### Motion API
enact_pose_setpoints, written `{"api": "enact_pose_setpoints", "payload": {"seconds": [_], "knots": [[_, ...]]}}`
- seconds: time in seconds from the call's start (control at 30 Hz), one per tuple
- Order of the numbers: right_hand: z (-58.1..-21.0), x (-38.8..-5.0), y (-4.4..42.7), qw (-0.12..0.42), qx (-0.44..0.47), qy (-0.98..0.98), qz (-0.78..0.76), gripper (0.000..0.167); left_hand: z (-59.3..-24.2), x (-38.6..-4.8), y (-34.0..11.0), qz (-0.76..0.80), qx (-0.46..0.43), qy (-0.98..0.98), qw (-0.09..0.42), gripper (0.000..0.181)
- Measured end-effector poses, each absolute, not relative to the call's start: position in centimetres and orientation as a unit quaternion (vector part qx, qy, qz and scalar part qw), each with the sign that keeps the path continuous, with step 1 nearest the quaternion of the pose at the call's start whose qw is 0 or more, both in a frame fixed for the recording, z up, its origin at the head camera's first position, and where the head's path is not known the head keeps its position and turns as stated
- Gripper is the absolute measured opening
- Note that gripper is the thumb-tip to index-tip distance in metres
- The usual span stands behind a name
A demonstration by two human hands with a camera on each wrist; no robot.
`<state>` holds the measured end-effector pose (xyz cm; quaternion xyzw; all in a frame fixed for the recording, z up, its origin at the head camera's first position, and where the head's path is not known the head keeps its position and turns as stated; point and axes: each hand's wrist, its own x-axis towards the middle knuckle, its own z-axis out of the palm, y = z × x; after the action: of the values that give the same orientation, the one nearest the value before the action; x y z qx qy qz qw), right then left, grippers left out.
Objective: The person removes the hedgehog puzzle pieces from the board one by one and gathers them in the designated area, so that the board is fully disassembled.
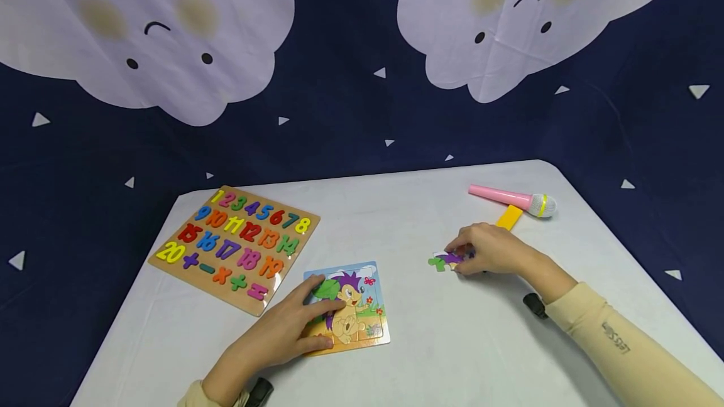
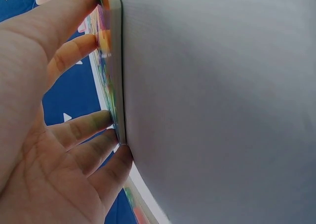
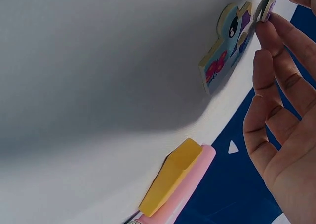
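Observation:
My left hand (image 1: 288, 325) lies with spread fingers on a square hedgehog jigsaw puzzle (image 1: 356, 325). In the left wrist view the fingers (image 2: 81, 127) touch the face and edge of the puzzle board (image 2: 117, 61). To the right, my right hand (image 1: 489, 250) pinches a puzzle piece (image 3: 269, 4) between thumb and fingertips, low over the table. Purple and green piece parts (image 1: 440, 262) show beside its fingertips. In the right wrist view, a separate light-blue piece (image 3: 228, 31) with a red pattern is close to that hand. The palm partly hides the pieces in the head view.
A wooden number board (image 1: 234, 247) with coloured numerals lies on the left of the white table (image 1: 396, 212). Behind my right hand are a yellow block (image 1: 509, 217) and a pink toy microphone (image 1: 509, 198). A dark cloud-patterned cloth (image 1: 339, 80) hangs behind the table.

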<state>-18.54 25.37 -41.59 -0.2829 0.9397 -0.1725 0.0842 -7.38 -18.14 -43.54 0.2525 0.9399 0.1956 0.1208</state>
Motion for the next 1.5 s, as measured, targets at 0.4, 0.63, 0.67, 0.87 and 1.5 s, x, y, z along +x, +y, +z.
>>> {"api": "enact_pose_setpoints", "payload": {"seconds": [0.4,0.63,0.67,0.87,1.5], "knots": [[-41.6,-18.3,25.0,0.073,-0.296,0.939,-0.162,0.036,-43.6,-7.4,-18.0,0.197,0.248,0.94,0.125,0.057],[-41.6,-18.2,24.9,0.068,-0.283,0.945,-0.147,0.034,-43.6,-7.3,-18.0,0.194,0.249,0.941,0.12,0.057],[-41.5,-18.2,24.8,0.068,-0.284,0.945,-0.149,0.034,-43.5,-7.3,-17.9,0.194,0.249,0.941,0.119,0.057],[-40.8,-17.8,23.7,0.045,-0.296,0.941,-0.159,0.032,-43.5,-7.1,-17.9,0.196,0.248,0.942,0.115,0.057],[-40.3,-17.0,15.0,0.067,-0.325,0.923,-0.193,0.033,-42.8,-8.2,-20.1,0.171,0.176,0.968,0.055,0.084]]}}
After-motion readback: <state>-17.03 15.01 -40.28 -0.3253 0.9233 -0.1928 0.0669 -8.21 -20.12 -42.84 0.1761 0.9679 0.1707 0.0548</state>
